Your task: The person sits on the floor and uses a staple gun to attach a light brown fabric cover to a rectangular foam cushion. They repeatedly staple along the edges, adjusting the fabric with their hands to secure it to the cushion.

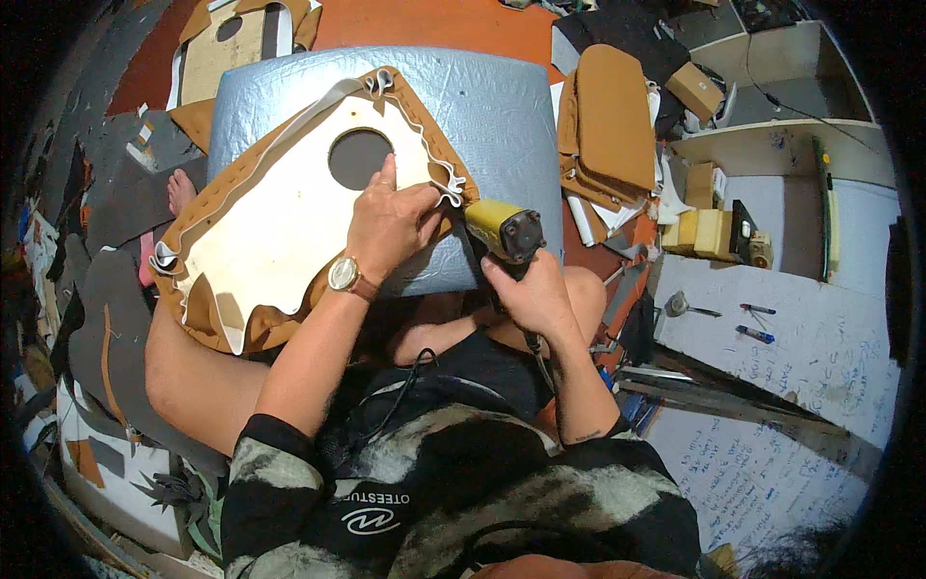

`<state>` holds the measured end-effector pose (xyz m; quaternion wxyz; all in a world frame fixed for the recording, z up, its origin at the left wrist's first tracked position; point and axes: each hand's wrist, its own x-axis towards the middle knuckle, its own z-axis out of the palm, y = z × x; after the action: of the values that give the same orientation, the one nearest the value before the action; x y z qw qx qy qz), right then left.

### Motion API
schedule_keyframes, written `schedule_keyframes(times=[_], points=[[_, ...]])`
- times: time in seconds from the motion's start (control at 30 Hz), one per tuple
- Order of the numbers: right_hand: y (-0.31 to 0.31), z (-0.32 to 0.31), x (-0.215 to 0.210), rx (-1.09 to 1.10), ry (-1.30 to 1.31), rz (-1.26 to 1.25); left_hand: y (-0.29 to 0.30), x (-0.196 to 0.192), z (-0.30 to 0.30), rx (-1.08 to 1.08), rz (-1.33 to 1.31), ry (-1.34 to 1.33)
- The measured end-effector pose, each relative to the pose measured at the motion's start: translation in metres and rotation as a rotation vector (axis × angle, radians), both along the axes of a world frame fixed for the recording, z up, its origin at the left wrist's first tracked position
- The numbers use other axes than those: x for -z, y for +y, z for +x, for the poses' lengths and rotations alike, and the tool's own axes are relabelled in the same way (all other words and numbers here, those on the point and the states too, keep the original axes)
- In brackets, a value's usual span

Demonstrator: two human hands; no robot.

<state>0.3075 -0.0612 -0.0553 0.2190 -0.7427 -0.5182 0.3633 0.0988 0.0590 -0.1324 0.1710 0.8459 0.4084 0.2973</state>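
My left hand (388, 224), a watch on its wrist, presses flat on a pale wooden panel (280, 232) with a round hole (359, 158). Tan leather-like covering (188, 314) wraps round the panel's edges, with white foam lining folded over at the right edge (446, 183). My right hand (529, 294) grips a yellow and black power tool (503, 232), its nose aimed at that folded edge beside my left fingers. The panel lies on a silver-grey padded board (492, 116) across my lap.
More tan upholstery pieces (610, 125) are stacked at the right, and another cut panel (227, 48) lies at the far left. Cardboard boxes (696, 89), a hammer (687, 307) and pens (754, 333) sit on a white written-on surface at right. Grey felt scraps (116, 183) cover the left floor.
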Motion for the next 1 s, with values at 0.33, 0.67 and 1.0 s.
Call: schedule_keyframes(times=[0.33, 0.67, 1.0], points=[[0.0, -0.011, 0.008, 0.003, -0.086, -0.048, 0.005, -0.012, -0.002, -0.059, -0.167, -0.022], [-0.003, -0.01, 0.016, -0.007, 0.041, -0.007, -0.014, -0.023, -0.028, -0.04, -0.135, 0.204], [-0.01, -0.018, 0.0, 0.044, 0.098, 0.063, -0.005, 0.0, -0.029, -0.08, 0.012, 0.026]])
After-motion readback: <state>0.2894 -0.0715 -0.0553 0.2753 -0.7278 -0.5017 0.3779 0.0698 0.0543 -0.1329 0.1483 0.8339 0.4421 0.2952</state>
